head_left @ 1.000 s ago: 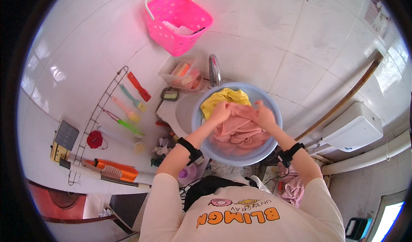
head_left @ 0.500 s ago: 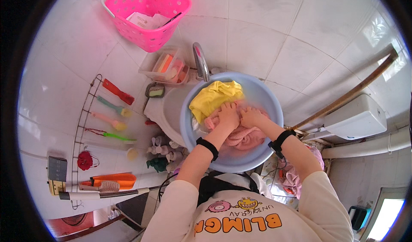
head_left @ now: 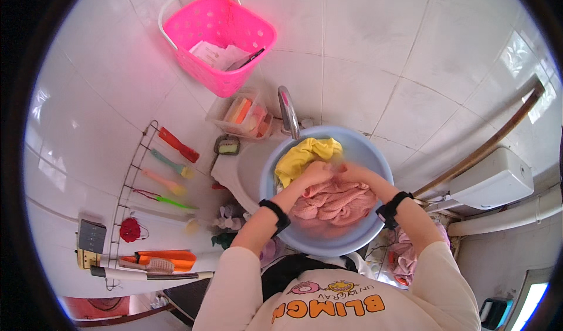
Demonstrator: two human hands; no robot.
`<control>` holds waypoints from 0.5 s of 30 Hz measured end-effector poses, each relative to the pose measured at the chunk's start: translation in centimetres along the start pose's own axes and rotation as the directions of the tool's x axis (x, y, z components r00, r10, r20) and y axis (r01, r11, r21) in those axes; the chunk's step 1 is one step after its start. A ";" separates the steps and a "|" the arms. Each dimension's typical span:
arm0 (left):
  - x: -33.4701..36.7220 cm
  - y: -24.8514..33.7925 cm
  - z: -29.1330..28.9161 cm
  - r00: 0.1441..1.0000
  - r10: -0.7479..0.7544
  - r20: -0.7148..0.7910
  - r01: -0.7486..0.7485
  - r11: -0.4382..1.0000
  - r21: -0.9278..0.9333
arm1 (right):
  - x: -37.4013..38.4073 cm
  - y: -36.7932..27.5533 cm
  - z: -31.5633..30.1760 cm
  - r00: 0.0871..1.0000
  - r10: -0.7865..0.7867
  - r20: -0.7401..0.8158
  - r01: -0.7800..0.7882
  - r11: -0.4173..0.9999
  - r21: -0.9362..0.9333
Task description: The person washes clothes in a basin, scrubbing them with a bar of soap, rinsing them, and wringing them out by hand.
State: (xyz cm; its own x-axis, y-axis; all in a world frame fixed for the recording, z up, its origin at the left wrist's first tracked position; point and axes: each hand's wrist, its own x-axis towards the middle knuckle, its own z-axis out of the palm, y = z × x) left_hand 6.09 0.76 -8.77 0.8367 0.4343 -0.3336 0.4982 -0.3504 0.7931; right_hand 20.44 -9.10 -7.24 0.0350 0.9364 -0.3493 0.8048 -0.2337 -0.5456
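A light-blue basin (head_left: 335,247) sits over the sink beneath the curved metal faucet (head_left: 288,112). In its cloudy, pinkish water lies a bunched pink knitted cloth (head_left: 339,205). A yellow cloth (head_left: 300,158) is heaped at the basin's far left side, partly out of the water. My left hand (head_left: 319,172) is closed on the far part of the pink cloth, next to the yellow one. Close beside it, my right hand (head_left: 354,174) is also closed on the pink cloth. Some fingertips are blurred or hidden in the folds.
A pink basket (head_left: 212,73) hangs on the tiled wall above clear plastic boxes (head_left: 237,117). A wire rack (head_left: 124,193) with several brushes is on the left. To the right are a wooden pole (head_left: 481,140) and a white tank (head_left: 492,172).
My hands have gone from pressing with spread fingers to gripping the pink cloth, which is now bunched higher and nearer me. The whole view has shifted slightly.
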 end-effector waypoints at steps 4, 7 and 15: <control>-2.0 2.1 -2.7 0.958 0.133 -0.252 -0.233 0.877 -0.421 | -1.1 1.6 -0.2 0.950 0.220 -0.222 -0.030 0.771 0.636; -3.2 4.3 -4.7 0.921 0.125 -0.370 -0.367 0.600 -0.711 | -1.7 -2.3 -0.1 0.973 0.200 -0.113 -0.001 0.492 0.870; -3.0 5.1 -0.9 0.969 -0.012 -0.246 -0.238 0.204 -0.950 | -2.9 -12.2 -2.3 0.489 0.105 -0.866 0.432 0.833 0.345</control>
State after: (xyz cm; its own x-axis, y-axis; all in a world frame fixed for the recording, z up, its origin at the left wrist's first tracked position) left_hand 5.90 -1.60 -3.22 0.7493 0.6289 -0.2076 -0.3139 0.6132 0.7249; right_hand 11.84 -8.35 2.19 0.6146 0.6605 0.4312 0.4809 0.1195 -0.8686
